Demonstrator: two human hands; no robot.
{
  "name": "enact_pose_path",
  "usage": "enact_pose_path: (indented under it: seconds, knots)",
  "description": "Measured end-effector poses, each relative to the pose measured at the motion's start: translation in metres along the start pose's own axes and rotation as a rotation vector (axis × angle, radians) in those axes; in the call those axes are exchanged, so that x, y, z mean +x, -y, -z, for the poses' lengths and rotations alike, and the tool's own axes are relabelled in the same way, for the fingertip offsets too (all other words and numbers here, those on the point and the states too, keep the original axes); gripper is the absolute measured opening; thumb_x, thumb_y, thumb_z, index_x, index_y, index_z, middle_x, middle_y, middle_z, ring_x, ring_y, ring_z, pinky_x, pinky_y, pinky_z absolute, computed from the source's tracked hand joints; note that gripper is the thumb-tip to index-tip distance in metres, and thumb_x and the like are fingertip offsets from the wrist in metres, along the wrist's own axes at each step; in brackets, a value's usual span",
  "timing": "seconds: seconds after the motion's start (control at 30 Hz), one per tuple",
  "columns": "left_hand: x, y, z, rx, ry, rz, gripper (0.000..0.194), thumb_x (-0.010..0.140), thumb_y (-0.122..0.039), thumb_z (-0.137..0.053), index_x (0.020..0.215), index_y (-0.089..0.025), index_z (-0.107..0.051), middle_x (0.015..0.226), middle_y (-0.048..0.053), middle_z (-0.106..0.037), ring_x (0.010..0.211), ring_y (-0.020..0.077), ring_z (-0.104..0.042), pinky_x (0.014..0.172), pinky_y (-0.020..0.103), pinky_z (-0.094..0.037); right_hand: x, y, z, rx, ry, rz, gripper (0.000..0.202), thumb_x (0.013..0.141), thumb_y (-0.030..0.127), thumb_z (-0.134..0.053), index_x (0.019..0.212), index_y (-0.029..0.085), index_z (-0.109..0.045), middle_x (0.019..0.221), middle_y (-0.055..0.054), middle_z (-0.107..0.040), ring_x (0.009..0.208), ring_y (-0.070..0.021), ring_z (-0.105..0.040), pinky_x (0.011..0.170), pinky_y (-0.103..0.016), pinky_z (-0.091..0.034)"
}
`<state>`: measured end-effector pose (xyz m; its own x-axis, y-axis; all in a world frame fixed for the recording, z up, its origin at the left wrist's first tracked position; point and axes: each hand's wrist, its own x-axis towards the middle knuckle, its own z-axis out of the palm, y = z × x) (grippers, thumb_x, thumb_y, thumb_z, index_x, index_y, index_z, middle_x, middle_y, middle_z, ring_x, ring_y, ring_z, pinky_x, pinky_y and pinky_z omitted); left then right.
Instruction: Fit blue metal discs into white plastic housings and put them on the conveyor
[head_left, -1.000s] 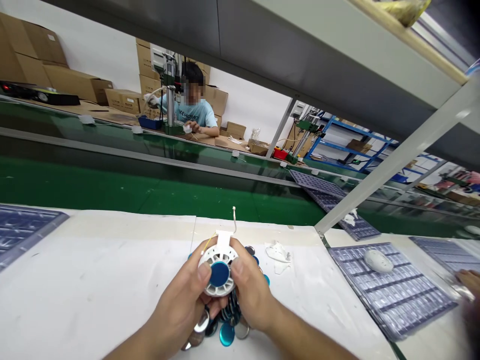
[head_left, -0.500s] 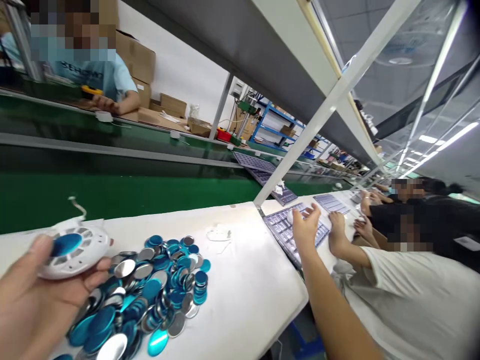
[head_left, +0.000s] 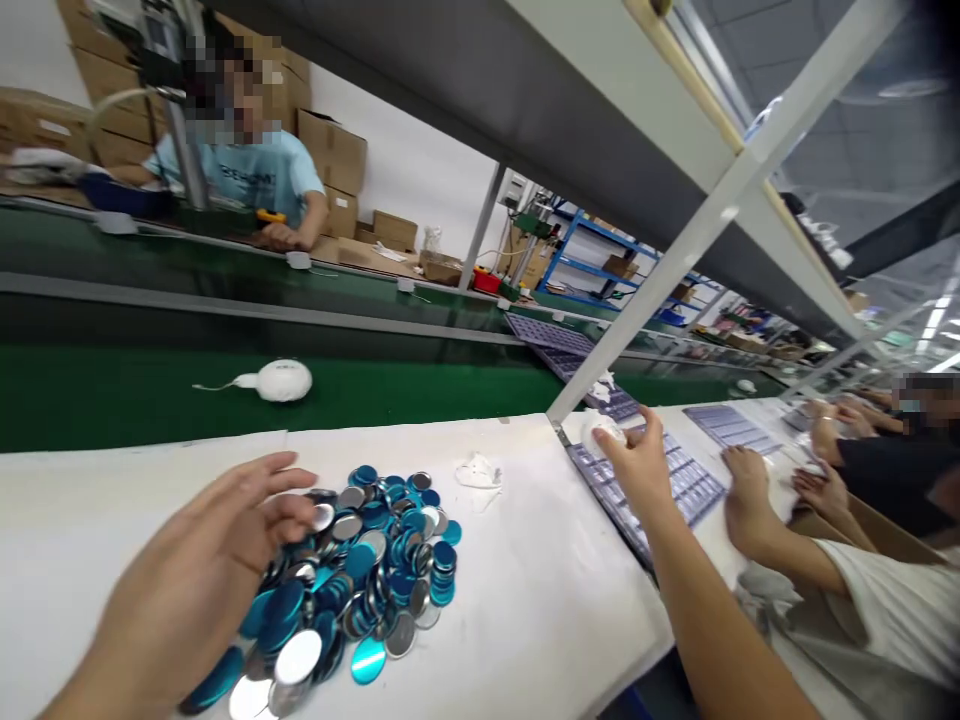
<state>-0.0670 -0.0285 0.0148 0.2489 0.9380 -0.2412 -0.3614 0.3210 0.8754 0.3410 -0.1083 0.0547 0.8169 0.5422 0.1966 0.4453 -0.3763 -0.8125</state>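
My left hand (head_left: 214, 560) is empty, fingers apart and slightly curled, beside a heap of round metal discs (head_left: 360, 560), some silver and some with blue faces. On the green conveyor belt (head_left: 420, 385) lies a white round device (head_left: 283, 381) with a short cord trailing left. To the right, my right hand (head_left: 637, 455) pinches a white round housing (head_left: 600, 430) at the near corner of a purple-grey compartment tray (head_left: 686, 480). My fingers partly cover that housing. A thin white part (head_left: 478, 472) with wires lies on the white table (head_left: 525, 560) between my hands.
A slanted white post (head_left: 675, 260) and overhead shelf cross above the table. More trays (head_left: 555, 340) rest across the belt. A co-worker in light blue (head_left: 259, 170) sits opposite, and another person's arm (head_left: 757, 510) reaches in at the right. Small white pieces (head_left: 298, 260) line the far ledge.
My left hand has let go of the white round device, now on the belt, and come back beside the discs. My right hand has closed on a white housing. The view has shifted left.
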Motion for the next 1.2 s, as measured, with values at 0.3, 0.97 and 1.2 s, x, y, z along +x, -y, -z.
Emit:
enact_pose_path:
  seconds: [0.3,0.97,1.2]
  knots:
    - [-0.042,0.001,-0.041,-0.356,0.154,0.111,0.027,0.096,-0.041,-0.053,0.112,-0.023,-0.066,0.098,0.007,-0.071,0.076,0.02,-0.065,0.069,0.032,-0.059,-0.162,0.102,-0.107,0.487,0.834,0.7,0.092,0.076,0.032,-0.078,0.152,0.025,-0.027,0.123,-0.01,-0.063,0.108,-0.0274,-0.061,0.096,-0.044,-0.048]
    - [-0.032,0.0,-0.032,-0.25,-0.015,0.047,0.031,0.09,-0.048,-0.059,0.092,-0.018,-0.063,0.069,0.002,-0.06,0.053,0.0131,-0.047,0.05,0.024,-0.047,-0.123,0.07,-0.137,-0.125,1.067,1.02,0.02,0.094,0.019,-0.063,0.108,0.019,-0.076,0.088,-0.007,-0.065,0.089,-0.0237,-0.061,0.082,-0.034,-0.049]
    - [-0.033,0.0,-0.034,-0.202,0.011,0.065,0.031,0.091,-0.048,-0.057,0.091,-0.017,-0.062,0.064,0.003,-0.062,0.052,0.0131,-0.043,0.051,0.024,-0.045,-0.126,0.07,-0.141,0.061,1.045,0.913,0.018,0.093,0.014,-0.059,0.094,0.019,-0.076,0.086,-0.006,-0.072,0.085,-0.0211,-0.065,0.079,-0.031,-0.049]
